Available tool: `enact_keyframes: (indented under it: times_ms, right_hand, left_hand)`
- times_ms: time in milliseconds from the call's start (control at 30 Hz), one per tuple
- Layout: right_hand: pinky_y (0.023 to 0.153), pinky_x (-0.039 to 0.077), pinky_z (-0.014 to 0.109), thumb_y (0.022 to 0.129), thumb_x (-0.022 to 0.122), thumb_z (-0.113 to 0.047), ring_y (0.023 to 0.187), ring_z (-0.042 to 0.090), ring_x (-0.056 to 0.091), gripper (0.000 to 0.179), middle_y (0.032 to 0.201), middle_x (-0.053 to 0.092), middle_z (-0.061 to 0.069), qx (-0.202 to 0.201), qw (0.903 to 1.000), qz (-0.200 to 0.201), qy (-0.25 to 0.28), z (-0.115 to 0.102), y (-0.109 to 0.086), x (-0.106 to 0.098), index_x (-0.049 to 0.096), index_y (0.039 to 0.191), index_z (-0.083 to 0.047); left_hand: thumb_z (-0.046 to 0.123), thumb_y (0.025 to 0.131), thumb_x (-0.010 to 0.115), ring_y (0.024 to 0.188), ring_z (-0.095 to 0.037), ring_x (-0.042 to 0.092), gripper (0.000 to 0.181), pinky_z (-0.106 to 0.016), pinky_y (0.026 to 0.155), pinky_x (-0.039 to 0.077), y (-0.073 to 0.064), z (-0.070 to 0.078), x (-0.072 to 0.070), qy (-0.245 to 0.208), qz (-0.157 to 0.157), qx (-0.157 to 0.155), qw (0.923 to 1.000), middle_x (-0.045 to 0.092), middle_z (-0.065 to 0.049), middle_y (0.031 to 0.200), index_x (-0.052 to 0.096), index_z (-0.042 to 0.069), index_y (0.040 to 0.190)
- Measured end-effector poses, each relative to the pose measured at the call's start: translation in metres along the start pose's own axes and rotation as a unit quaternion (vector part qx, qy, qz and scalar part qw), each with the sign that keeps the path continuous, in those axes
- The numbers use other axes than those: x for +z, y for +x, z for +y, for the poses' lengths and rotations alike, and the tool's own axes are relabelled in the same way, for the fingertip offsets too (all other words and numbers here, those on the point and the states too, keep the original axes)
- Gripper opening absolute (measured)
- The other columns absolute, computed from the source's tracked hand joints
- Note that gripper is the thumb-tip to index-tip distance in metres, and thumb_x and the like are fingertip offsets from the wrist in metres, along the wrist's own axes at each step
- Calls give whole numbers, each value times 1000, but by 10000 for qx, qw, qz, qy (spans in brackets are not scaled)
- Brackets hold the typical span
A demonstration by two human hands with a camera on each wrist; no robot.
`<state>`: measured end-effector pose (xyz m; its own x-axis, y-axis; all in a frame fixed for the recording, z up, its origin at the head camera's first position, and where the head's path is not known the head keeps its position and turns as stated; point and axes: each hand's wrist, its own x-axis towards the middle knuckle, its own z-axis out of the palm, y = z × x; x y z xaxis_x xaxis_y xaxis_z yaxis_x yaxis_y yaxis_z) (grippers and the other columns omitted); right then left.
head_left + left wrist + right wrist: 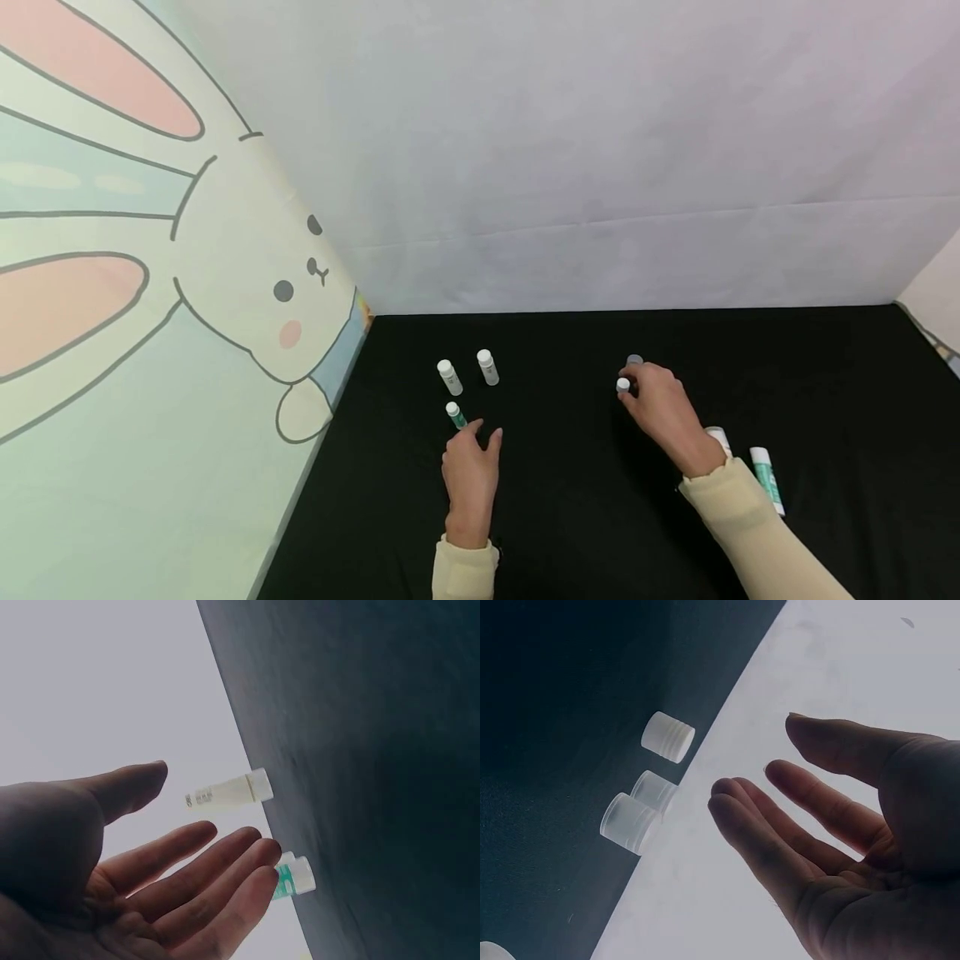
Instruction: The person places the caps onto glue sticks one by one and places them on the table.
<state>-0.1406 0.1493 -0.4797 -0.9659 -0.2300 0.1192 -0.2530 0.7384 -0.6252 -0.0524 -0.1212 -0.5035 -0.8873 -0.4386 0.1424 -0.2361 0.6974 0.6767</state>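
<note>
My left hand (471,479) hovers low over the black cloth with fingers extended and thumb apart, holding nothing. Just beyond its fingertips stands a small green-labelled white tube (455,414); in the left wrist view this tube (300,876) is partly behind the fingers. Two white tubes, a left one (450,377) and a right one (487,367), stand upright farther back. My right hand (663,412) is beside a small white cap (667,737) and two translucent caps, a nearer one (630,823) and a farther one (655,790). Its fingers (757,840) are loosely bent, and nothing is in them.
By my right sleeve (750,517) lie a green-labelled tube (767,481) and a white tube (718,440), both partly covered by my arm. A pale wall (600,167) rises behind the black tablecloth (555,500), with a rabbit-printed curtain (225,233) on the left.
</note>
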Motion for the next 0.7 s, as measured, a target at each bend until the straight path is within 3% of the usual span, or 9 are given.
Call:
enact_keyframes:
  times_ms: [167,533,700]
  right_hand:
    - [71,58,48,93,76,2,87,34,70,29,116,71,31,65,10000,-39,-32,1,1,2,70,121,10]
    - [75,59,53,93,76,2,93,42,71,31,117,70,32,-13,9999,-12,-133,5,4,5,69,122,11]
    - [74,59,51,94,75,2,93,42,70,31,117,70,32,-32,9998,-43,-175,5,5,6,69,122,12]
  left_hand:
    - [20,95,82,93,-38,76,34,-57,82,59,1,-7,-4,71,35,-187,9998,76,-20,118,76,-2,120]
    - [17,91,84,91,-43,74,32,-59,76,59,6,-18,-16,347,490,-272,9978,77,-23,111,77,-3,114]
    - [17,92,84,96,-46,73,42,-61,83,58,11,-23,-17,236,542,-439,9973,75,-27,114,71,-8,123]
